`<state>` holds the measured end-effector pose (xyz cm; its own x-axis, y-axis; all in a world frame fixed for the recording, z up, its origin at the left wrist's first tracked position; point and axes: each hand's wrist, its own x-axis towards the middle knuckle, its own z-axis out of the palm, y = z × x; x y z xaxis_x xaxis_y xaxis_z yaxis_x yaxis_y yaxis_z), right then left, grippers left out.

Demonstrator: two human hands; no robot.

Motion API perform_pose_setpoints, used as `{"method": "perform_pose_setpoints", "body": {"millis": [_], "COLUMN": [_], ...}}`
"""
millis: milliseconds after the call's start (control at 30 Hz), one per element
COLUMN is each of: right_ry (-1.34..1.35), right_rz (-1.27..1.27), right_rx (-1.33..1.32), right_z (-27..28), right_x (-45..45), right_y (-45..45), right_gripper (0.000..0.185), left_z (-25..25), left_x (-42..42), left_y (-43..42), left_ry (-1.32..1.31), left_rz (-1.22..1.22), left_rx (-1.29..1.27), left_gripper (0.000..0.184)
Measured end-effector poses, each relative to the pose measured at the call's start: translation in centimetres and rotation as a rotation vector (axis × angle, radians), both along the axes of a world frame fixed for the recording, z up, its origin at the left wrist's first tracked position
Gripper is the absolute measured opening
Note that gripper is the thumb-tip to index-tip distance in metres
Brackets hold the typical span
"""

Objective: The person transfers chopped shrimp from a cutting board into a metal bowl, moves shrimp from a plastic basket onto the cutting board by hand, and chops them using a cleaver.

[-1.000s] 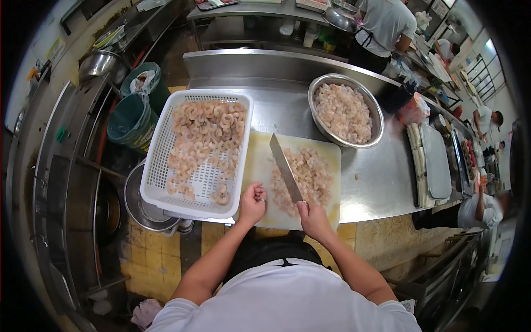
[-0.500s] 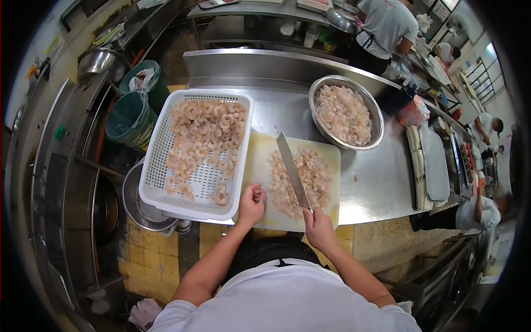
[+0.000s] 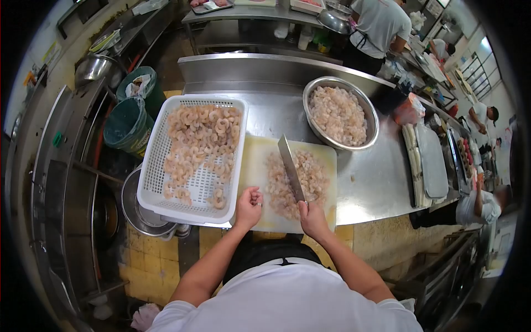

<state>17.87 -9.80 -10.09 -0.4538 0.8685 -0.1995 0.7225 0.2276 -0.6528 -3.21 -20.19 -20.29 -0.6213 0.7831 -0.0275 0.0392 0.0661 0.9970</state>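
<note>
My right hand (image 3: 313, 218) is closed round the handle of a large knife (image 3: 291, 170). The blade points away from me over a spread of chopped shrimp (image 3: 283, 191) on a white cutting board (image 3: 251, 160). At the board's left edge rests my left hand (image 3: 249, 208), fingers curled in, a ring on one finger; whether anything is inside is hidden. Left of the board, a white perforated basket (image 3: 150, 182) holds whole peeled shrimp (image 3: 204, 124). A steel bowl (image 3: 374, 130) full of shrimp pieces stands beyond the board's far right corner.
Two green bins (image 3: 126, 124) stand left of the basket, with a steel pot (image 3: 138, 213) below it. A grey tray (image 3: 430, 160) and a plastic bag (image 3: 409, 110) lie on the right. Co-workers (image 3: 381, 25) stand at the back and at the right.
The knife blade has swung and shifted over the shrimp, and my right hand has moved slightly with it. My left hand has stayed by the board's left edge. The whole view has shifted a little.
</note>
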Motion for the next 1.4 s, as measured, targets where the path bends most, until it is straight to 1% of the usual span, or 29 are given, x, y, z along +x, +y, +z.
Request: {"method": "perform_pose_setpoints", "body": {"millis": [100, 133, 233, 267, 300, 333, 400, 467, 533, 567, 667, 733, 767, 800, 867, 933, 1000, 1033, 1067, 1100, 1167, 1233, 1300, 1400], "right_ry": [0.059, 0.046, 0.098, 0.069, 0.041, 0.013, 0.027, 0.024, 0.075, 0.100, 0.103, 0.052, 0.029, 0.076, 0.055, 0.050, 0.065, 0.040, 0.014, -0.012, 0.044, 0.052, 0.022, 0.016], "right_rz": [-0.050, -0.049, -0.080, -0.055, -0.032, -0.009, -0.014, -0.020, -0.053, -0.069, -0.050, 0.002, 0.031, -0.001, -0.023, -0.034, -0.026, 0.014, 0.054, 0.093, 0.051, 0.023, -0.001, 0.018], "right_rx": [-0.078, -0.034, 0.027, 0.057, 0.091, 0.125, 0.057, -0.045, -0.071, -0.086, -0.013, 0.040, 0.068, -0.036, -0.068, -0.074, -0.068, -0.017, 0.036, 0.092, 0.060, -0.025, -0.131, -0.135], "right_z": [6.2, 6.9, 6.6, 4.4, 0.8, -1.0, 0.8, 3.9, 7.2, 7.9, 6.0, 1.5, 0.3, 1.4, 5.5, 7.5, 8.0, 6.1, 2.5, 1.9, 1.5, 3.3, 6.9, 8.5], "right_x": [-0.8, -0.8, -0.9, -0.7, -0.3, 0.0, -0.1, 0.2, 0.5, 0.4, 0.5, 1.0, 1.0, 0.6, -0.4, -0.9, -1.2, -1.2, -0.9, -1.2, -0.7, -0.2, 0.3, 1.5], "right_y": [-0.6, -0.6, -0.6, -0.5, -0.3, -0.1, 0.6, 0.4, -0.4, -0.7, -1.5, -1.6, -1.4, -1.3, -1.8, -2.0, -2.2, -2.2, -2.0, -1.9, -1.3, -1.7, -1.8, -3.5], "right_gripper": [0.044, 0.045, 0.047, 0.047, 0.047, 0.047, 0.048, 0.048, 0.047, 0.047, 0.045, 0.044, 0.043, 0.044, 0.044, 0.044, 0.044, 0.044, 0.044, 0.044, 0.045, 0.045, 0.045, 0.043], "left_z": [-0.8, -0.6, 0.0, 0.2, 0.3, 0.1, -0.5, -0.7, -0.7, -0.6, 0.1, 0.2, 0.1, 0.0, -0.2, -0.4, -0.6, -0.5, -0.4, -0.2, -0.1, -0.3, -0.4, -0.3], "left_x": [0.1, 0.2, 0.3, 0.2, 0.2, 0.2, 0.1, 0.2, 0.2, 0.2, 0.3, 0.3, 0.3, 0.1, 0.1, 0.2, 0.2, 0.1, 0.1, 0.1, 0.1, 0.4, 0.3, 0.4], "left_y": [-0.1, -0.1, -0.1, -0.2, -0.1, 0.0, -0.1, -0.3, 0.0, 0.0, -0.1, 0.0, -0.1, -0.1, -0.2, 0.1, 0.0, -0.1, -0.2, -0.1, 0.2, -0.5, -0.2, -0.1], "left_ry": [-0.001, 0.012, 0.042, 0.044, 0.046, 0.027, -0.009, 0.025, 0.044, 0.046, 0.044, 0.027, 0.013, 0.000, 0.014, 0.016, 0.009, 0.023, 0.037, 0.051, 0.007, -0.007, 0.020, 0.013], "left_rz": [0.014, 0.018, 0.028, 0.028, 0.025, 0.018, 0.016, 0.023, 0.026, 0.026, 0.021, 0.004, -0.006, -0.011, -0.004, 0.000, 0.010, 0.009, 0.007, 0.005, 0.012, 0.020, 0.019, 0.043], "left_rx": [0.037, 0.028, 0.004, -0.002, -0.004, 0.000, 0.002, 0.003, 0.015, 0.019, 0.004, 0.007, 0.017, 0.026, 0.026, 0.035, 0.037, 0.027, 0.019, 0.015, 0.032, 0.033, 0.049, 0.019], "left_gripper": [0.033, 0.033, 0.033, 0.033, 0.033, 0.033, 0.033, 0.033, 0.032, 0.032, 0.032, 0.032, 0.032, 0.032, 0.033, 0.033, 0.033, 0.033, 0.033, 0.033, 0.033, 0.033, 0.033, 0.032]}}
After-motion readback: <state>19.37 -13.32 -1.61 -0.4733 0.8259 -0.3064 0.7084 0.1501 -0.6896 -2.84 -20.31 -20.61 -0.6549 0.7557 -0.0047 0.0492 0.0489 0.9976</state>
